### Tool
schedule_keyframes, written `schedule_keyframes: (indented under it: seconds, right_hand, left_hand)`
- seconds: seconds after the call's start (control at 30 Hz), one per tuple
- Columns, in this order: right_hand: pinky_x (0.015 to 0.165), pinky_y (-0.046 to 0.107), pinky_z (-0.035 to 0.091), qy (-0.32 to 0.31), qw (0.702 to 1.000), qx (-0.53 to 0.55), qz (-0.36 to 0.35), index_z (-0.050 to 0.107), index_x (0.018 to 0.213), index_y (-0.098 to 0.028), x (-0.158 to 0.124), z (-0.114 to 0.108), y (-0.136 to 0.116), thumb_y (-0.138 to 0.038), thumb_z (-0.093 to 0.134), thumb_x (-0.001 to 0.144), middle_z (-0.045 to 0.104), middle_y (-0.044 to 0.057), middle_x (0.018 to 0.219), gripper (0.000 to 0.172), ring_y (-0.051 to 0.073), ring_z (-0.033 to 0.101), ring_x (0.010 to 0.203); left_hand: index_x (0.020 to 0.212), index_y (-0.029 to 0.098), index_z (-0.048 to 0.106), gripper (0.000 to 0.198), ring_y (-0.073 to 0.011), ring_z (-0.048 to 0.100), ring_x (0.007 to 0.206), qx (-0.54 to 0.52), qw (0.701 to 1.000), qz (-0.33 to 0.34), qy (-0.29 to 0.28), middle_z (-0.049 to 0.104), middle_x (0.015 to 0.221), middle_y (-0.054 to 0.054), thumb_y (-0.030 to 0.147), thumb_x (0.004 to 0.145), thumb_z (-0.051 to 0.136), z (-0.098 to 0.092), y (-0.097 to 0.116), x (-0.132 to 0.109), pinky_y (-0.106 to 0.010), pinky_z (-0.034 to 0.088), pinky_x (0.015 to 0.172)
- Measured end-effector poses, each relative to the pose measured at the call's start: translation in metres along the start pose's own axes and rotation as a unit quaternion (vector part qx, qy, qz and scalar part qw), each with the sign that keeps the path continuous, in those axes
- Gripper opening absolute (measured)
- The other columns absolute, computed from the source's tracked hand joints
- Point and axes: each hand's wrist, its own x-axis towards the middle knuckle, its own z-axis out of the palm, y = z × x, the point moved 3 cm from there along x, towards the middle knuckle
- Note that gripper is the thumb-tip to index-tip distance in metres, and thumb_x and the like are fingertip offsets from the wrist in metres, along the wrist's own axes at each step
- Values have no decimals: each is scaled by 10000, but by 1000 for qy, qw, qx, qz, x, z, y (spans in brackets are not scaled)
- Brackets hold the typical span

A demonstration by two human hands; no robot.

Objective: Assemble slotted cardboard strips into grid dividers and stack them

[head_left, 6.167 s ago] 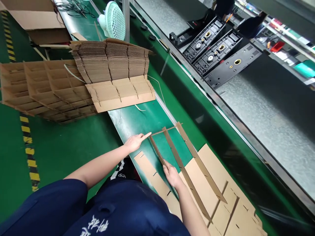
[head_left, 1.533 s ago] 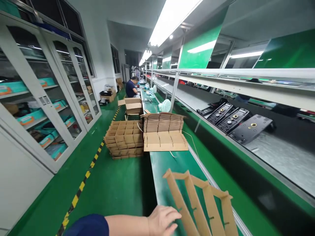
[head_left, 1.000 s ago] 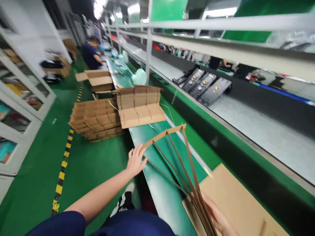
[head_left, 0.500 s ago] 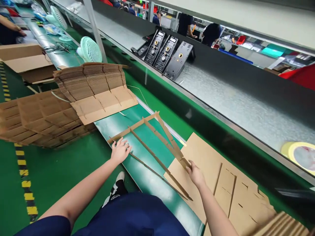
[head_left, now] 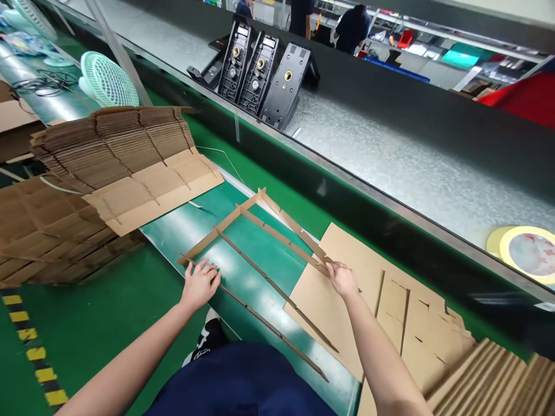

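Observation:
On the green tabletop [head_left: 173,228], slotted cardboard divider strips form a partly joined frame. One cross strip [head_left: 228,224] links several long strips that run toward my right side. My left hand [head_left: 200,286] is at the frame's near corner, its fingers curled over the nearest long strip [head_left: 273,330]. My right hand [head_left: 344,278] pinches the far long strip [head_left: 299,230] near its right end, where the neighbouring strip [head_left: 277,236] comes close beside it. Another long strip [head_left: 277,287] lies between my hands, its right end free over a flat cardboard sheet [head_left: 323,294].
Stacked slotted cardboard [head_left: 125,144] lies on the table at left, with assembled dividers [head_left: 39,225] beside it. More cardboard strips [head_left: 481,370] stand at lower right. Behind the table, the conveyor [head_left: 368,138] carries black housings [head_left: 260,72] and a tape roll [head_left: 526,252]. A fan [head_left: 110,81] stands left.
My right hand has drawn the far strips further apart from the middle strip, with its fingers now closed on them. My left hand's fingers have curled more at the near corner. The view has shifted right.

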Motion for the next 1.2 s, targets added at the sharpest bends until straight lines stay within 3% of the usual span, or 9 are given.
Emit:
schedule_keyframes:
  seconds: [0.2,0.27,0.37,0.43,0.5,0.67,0.83,1.0,1.2]
  right_hand:
    - [997,469,280,109,988,-96,59,554,1249,-246,7,-17,7,-459,255,959,317,84,1487,468,262,226,1361]
    - [987,445,288,95,991,-91,26,521,1281,-227,-1,-9,-5,-482,296,948,378,107,1448,476,260,296,1324]
    - [925,393,326,15,997,-67,-23,522,1259,-210,-17,11,-24,-416,350,946,612,113,1178,413,229,515,1103]
    - [886,381,339,-18,997,-63,-28,567,1188,-214,-27,21,-32,-329,344,952,664,89,1027,345,215,567,984]
    - [877,385,340,0,998,-59,-20,580,1166,-219,-37,24,-35,-274,344,947,657,88,1049,326,222,559,1004]
    - [917,388,336,138,990,-12,-21,530,1242,-182,-74,16,-47,-338,369,945,562,128,1245,372,255,471,1147]
    - [892,363,353,73,989,26,-123,521,1244,-206,-131,44,-86,-414,422,924,596,97,1197,394,242,507,1092]
    - [859,367,346,48,999,10,-23,559,1189,-192,-156,66,-94,-171,349,919,651,96,1064,342,234,538,1024]
    - [894,384,350,183,981,53,27,548,1188,-178,-172,60,-79,-264,338,934,601,116,1178,341,246,479,1132]
  left_hand:
    - [795,243,699,295,-292,497,1191,-3,1000,8,10,708,1005,-36,347,881,437,3,1,-8,-584,127,1094]
    - [797,245,700,293,-292,494,1195,-9,1000,5,10,707,1005,-36,343,879,437,3,2,-10,-581,125,1097]
    - [795,253,701,292,-289,489,1199,-16,1000,-1,5,707,1004,-34,335,876,432,4,3,-12,-574,120,1102]
    - [792,256,700,292,-287,484,1204,-22,1000,-4,-1,706,1012,-33,332,873,431,4,4,-13,-571,119,1104]
    - [794,256,700,289,-286,475,1213,-27,1000,-8,-9,703,1023,-37,333,872,432,4,4,-15,-569,124,1102]
    - [832,249,698,304,-287,452,1229,-20,1000,-11,-22,694,1054,-56,342,887,414,0,6,-21,-571,133,1089]
    - [831,242,690,336,-289,448,1227,-19,999,12,-29,688,1057,-60,349,907,380,-4,7,-24,-563,132,1081]
    - [816,216,671,368,-298,468,1189,4,999,20,-39,694,993,-79,359,921,348,-6,8,-23,-549,192,1034]
    - [843,213,660,374,-302,485,1153,0,999,17,-48,693,995,-85,370,927,332,-5,12,-20,-531,241,977]
